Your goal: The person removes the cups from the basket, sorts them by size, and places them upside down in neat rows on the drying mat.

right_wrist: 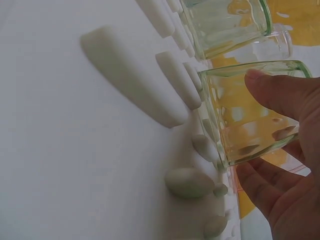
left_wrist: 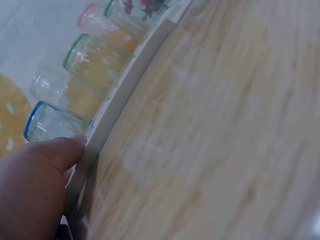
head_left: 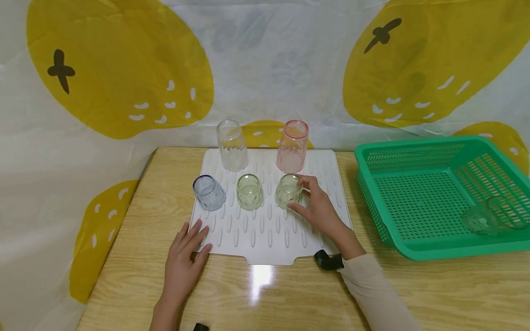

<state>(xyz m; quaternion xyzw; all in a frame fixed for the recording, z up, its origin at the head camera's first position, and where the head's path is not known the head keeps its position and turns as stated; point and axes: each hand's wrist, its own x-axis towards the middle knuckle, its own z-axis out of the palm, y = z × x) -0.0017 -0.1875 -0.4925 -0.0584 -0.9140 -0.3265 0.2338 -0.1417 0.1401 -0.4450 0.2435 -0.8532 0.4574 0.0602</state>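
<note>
A white ribbed drying mat (head_left: 265, 239) lies on a wooden table (head_left: 290, 294). On it stand a clear tall cup (head_left: 233, 145), a pink tall cup (head_left: 292, 146), a blue short cup (head_left: 209, 192) and two short green cups. My right hand (head_left: 300, 195) grips the right green cup (head_left: 287, 191) on the mat, thumb on one side and fingers on the other; the right wrist view shows this green cup (right_wrist: 240, 115) close up. The other green cup (head_left: 250, 191) stands free. My left hand (head_left: 198, 236) lies flat, fingertips on the mat's front left corner (left_wrist: 95, 145).
A green perforated basket (head_left: 414, 184) sits at the right of the table with one greenish glass (head_left: 490, 217) lying in it. A cloth with yellow shapes (head_left: 124, 69) hangs behind the table. Bare wood stretches in front of the mat.
</note>
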